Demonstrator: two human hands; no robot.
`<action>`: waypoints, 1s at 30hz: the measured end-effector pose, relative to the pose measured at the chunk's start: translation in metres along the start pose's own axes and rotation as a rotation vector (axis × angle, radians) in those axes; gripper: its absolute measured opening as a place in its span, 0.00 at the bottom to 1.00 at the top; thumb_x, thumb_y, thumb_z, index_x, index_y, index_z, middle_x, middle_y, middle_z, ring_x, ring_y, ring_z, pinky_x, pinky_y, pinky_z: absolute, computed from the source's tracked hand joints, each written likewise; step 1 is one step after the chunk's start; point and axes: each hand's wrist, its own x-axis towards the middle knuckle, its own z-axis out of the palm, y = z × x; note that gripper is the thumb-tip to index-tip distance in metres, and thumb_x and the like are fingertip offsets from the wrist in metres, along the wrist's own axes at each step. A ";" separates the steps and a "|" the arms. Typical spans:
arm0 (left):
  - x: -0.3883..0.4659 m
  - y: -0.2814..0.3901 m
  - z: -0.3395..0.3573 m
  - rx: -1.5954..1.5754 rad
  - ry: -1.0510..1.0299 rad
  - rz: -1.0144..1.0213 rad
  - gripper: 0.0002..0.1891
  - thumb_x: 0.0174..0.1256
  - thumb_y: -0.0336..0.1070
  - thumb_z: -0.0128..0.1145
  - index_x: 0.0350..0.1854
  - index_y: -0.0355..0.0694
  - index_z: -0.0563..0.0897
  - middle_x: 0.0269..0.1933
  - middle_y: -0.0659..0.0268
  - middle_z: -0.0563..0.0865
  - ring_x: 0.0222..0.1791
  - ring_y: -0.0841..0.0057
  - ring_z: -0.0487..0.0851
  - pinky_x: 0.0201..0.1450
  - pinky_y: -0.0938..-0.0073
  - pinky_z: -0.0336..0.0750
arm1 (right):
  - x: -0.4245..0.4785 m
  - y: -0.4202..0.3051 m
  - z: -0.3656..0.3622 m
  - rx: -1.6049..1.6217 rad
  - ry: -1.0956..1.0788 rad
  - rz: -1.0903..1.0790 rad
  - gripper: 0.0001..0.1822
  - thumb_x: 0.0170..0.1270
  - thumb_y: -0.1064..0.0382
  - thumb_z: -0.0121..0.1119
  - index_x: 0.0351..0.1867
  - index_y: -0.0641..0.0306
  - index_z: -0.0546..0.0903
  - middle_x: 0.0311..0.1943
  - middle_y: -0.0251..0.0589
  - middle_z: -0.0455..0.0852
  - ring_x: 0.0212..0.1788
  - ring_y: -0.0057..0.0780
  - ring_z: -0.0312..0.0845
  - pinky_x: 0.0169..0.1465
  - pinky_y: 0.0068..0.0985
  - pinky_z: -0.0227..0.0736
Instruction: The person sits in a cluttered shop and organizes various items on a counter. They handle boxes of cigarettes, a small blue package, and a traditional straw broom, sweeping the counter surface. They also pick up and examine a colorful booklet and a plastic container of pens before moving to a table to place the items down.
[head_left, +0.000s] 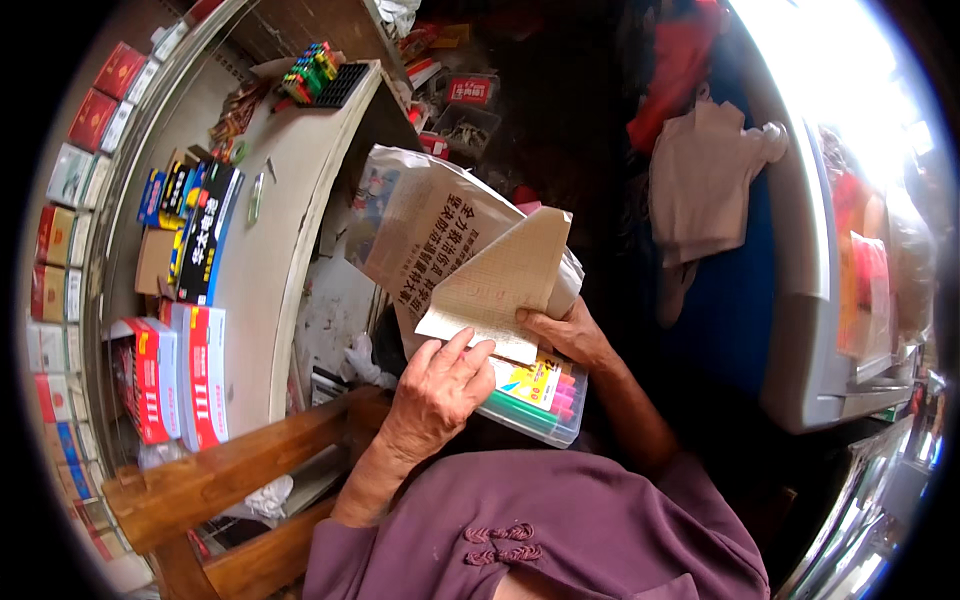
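A folded, yellowish sheet of lined paper (502, 274) with faint writing is pinched near its lower right corner by my right hand (574, 330), thumb on top. Beneath it spreads a larger newspaper sheet (420, 225) with bold print. My left hand (439, 390) lies at the paper's lower left edge, fingertips touching it; its thumb is hidden, so I cannot tell whether it grips. Under both hands, at my lap, sits a clear plastic case of coloured marker pens (536, 416) with a yellow label.
A wooden chair arm (247, 465) is at my left. Beyond it, a shelf (262, 217) bears battery boxes (206, 232), red-and-white boxes (202, 375) and a black tray (341, 84). Cigarette-like packs (56, 232) line the far left. A pale cloth (701, 184) hangs by a white appliance (799, 360).
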 end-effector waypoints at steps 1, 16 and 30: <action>0.004 -0.005 0.000 -0.022 0.022 -0.027 0.14 0.43 0.26 0.53 0.37 0.36 0.77 0.48 0.60 0.80 0.51 0.61 0.76 0.49 0.63 0.69 | 0.007 0.002 -0.005 -0.001 0.030 0.036 0.25 0.53 0.67 0.64 0.53 0.65 0.70 0.45 0.37 0.77 0.47 0.24 0.72 0.50 0.24 0.68; 0.091 -0.123 0.072 -1.467 0.362 -1.239 0.24 0.47 0.27 0.63 0.51 0.33 0.74 0.48 0.60 0.80 0.48 0.72 0.77 0.55 0.73 0.67 | 0.164 -0.001 -0.086 -1.182 0.477 -0.370 0.14 0.48 0.69 0.60 0.39 0.62 0.79 0.28 0.45 0.79 0.28 0.43 0.78 0.30 0.32 0.73; 0.186 -0.147 -0.038 -1.505 0.119 -1.000 0.29 0.43 0.29 0.60 0.54 0.33 0.69 0.48 0.62 0.77 0.48 0.70 0.75 0.55 0.70 0.68 | 0.032 -0.063 -0.063 -1.407 0.372 0.139 0.03 0.38 0.66 0.56 0.19 0.59 0.77 0.26 0.43 0.77 0.33 0.40 0.73 0.37 0.37 0.66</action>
